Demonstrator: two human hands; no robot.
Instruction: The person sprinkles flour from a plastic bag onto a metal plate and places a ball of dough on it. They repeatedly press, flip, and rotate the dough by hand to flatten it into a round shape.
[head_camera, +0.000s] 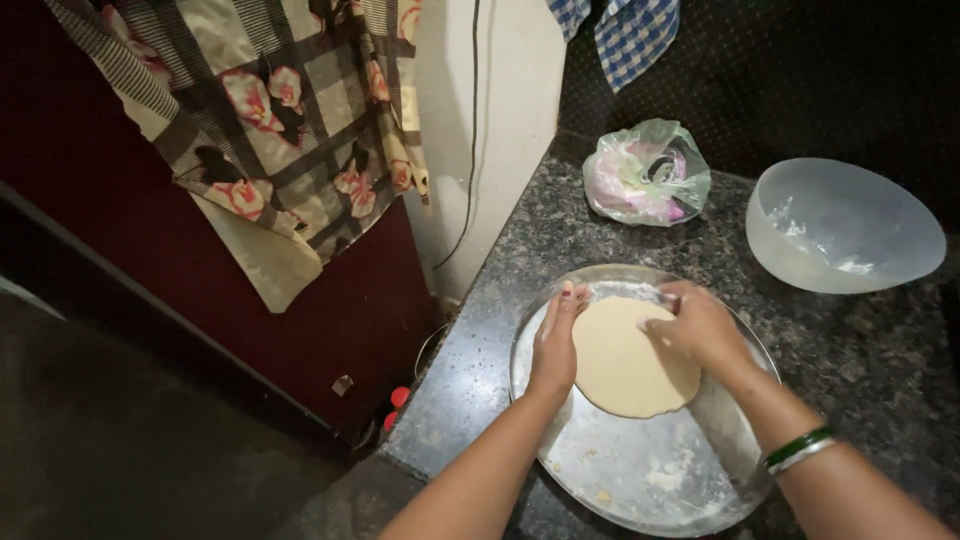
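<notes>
Dough disc (625, 360) between fingers (566, 300) (touching).

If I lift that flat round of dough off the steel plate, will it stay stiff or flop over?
Probably floppy: the dough round looks thin and soft, pressed flat between the left hand and right hand. Loose flour on the steel plate suggests it may release without sticking. It could stretch or tear if lifted by one edge.

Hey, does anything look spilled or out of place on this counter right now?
Only loose flour scattered over the bare near part of the steel plate, below the dough disc that the left hand and right hand press. The plastic bowl and tied bag sit upright.
</notes>
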